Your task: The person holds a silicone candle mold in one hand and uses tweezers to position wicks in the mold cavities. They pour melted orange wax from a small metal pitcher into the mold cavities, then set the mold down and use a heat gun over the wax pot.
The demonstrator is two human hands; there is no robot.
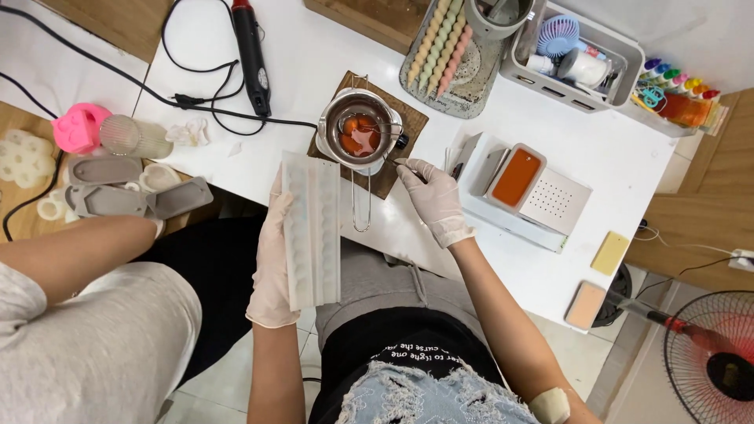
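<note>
Two gloved hands: left hand (272, 259) closed along one translucent ridged mold (312, 230); right hand (431, 196) pinches one thin tool (390, 161) beside one melting pot (360, 130) of orange wax.

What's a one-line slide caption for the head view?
Gloved left hand holds a translucent white mould; gloved right hand holds a thin tool by a metal pot of orange liquid.

White gloves on left hand (271, 263), right hand (433, 200); black top, bare forearms
</note>
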